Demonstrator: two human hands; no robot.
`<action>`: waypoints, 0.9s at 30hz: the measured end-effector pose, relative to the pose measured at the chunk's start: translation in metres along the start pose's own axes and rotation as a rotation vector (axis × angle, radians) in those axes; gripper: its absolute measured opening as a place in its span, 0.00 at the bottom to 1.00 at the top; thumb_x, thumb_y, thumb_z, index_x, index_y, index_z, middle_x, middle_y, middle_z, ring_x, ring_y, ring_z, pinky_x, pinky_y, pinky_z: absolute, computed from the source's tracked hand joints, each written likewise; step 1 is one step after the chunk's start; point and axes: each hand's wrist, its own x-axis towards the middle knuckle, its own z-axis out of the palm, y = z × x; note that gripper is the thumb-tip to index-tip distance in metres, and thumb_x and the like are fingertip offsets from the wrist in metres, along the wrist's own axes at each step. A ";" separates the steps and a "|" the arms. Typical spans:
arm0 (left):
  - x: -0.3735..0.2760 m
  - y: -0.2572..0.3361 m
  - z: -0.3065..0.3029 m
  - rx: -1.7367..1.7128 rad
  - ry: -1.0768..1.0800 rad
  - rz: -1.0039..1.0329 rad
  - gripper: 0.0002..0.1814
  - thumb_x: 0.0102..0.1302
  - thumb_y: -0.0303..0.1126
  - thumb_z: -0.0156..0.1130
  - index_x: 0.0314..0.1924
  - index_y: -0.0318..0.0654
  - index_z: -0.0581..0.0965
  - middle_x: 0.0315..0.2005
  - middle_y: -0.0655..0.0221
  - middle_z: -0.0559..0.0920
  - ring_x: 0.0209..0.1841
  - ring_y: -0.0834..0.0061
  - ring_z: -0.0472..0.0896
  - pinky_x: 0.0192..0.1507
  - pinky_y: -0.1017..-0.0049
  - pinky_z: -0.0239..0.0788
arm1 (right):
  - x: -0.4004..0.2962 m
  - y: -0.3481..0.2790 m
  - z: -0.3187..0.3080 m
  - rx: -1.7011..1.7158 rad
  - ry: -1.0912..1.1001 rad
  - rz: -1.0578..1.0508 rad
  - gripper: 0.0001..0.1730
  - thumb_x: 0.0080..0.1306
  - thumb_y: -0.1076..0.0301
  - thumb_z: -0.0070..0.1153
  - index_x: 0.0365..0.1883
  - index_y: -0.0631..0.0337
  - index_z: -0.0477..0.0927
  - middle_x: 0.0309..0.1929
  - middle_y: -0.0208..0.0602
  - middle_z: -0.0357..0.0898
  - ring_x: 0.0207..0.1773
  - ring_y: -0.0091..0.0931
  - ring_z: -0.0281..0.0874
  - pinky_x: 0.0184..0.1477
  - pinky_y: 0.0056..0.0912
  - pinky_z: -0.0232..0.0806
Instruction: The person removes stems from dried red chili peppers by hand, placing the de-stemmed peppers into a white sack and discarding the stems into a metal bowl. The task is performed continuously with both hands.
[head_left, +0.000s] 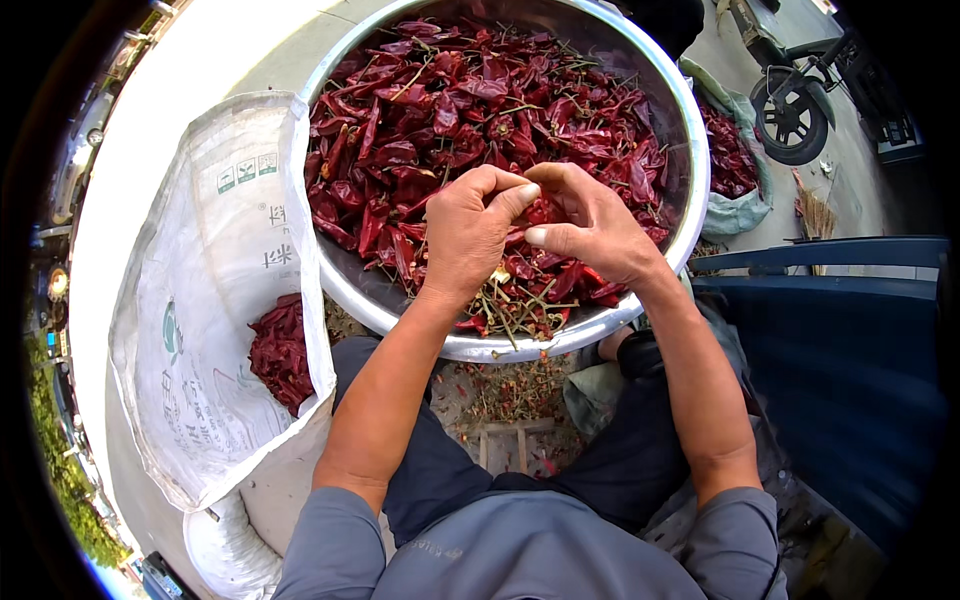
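A wide metal basin (694, 180) full of dried red chili peppers (480, 120) stands before me. My left hand (472, 225) is over the peppers, thumb and index fingertip pressed together; anything between them is too small to tell. Close beside it, my right hand (592, 217) curves inward with its thumb apart from its index finger. Red pepper shows between the hands, but whether it is held or lies in the heap I cannot tell. Below them, loose stems (517, 311) are piled at the basin's near edge.
At left, a white woven sack (202, 247) gapes wide, with chili pods (281, 352) inside. A greenish sack (739, 214) of chilies stands right of the basin, near a scooter wheel (789, 116) and a broom (814, 214). A dark blue panel (817, 337) borders my right side. Scraps (517, 394) litter the ground.
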 end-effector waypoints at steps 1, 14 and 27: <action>-0.001 -0.004 0.003 0.142 0.016 0.144 0.06 0.69 0.29 0.70 0.39 0.33 0.85 0.30 0.70 0.85 0.31 0.79 0.83 0.35 0.77 0.76 | -0.005 -0.006 0.000 -0.274 -0.007 -0.034 0.31 0.62 0.63 0.68 0.60 0.70 0.74 0.52 0.51 0.81 0.54 0.37 0.82 0.55 0.40 0.73; -0.009 -0.023 0.016 0.037 -0.079 0.076 0.12 0.75 0.35 0.65 0.34 0.35 0.80 0.23 0.74 0.80 0.25 0.82 0.76 0.27 0.75 0.67 | -0.020 0.027 0.010 -0.745 0.131 -0.292 0.13 0.71 0.63 0.61 0.34 0.63 0.74 0.25 0.48 0.80 0.30 0.46 0.81 0.30 0.49 0.71; -0.013 -0.017 -0.006 0.295 -0.759 -0.344 0.19 0.69 0.46 0.70 0.37 0.33 0.84 0.32 0.66 0.85 0.33 0.78 0.81 0.40 0.74 0.74 | -0.027 0.011 -0.038 -0.609 0.619 -0.321 0.15 0.76 0.58 0.58 0.37 0.61 0.79 0.23 0.42 0.80 0.24 0.37 0.80 0.28 0.37 0.70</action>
